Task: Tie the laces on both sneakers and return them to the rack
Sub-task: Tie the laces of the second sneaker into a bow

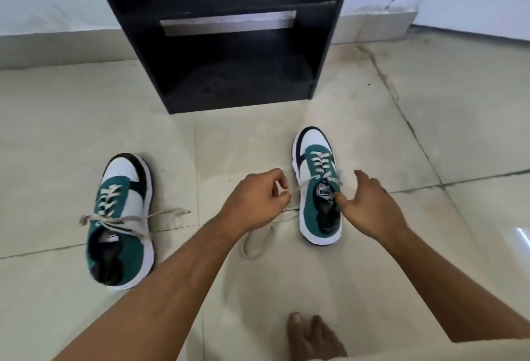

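Lace (295,188) is pinched by left hand (259,197); right hand (370,205), open, steadies right sneaker (318,188) at 3 o'clock. Slack pull risks slip.

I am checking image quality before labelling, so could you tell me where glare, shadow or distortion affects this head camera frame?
Head view: wide-angle distortion splays the dark rack outward towards the top; a bright glare patch sits on the floor tile at right; the rack's lower shelf is in deep shadow; the left hand, right hand and both sneakers look reasonably sharp.
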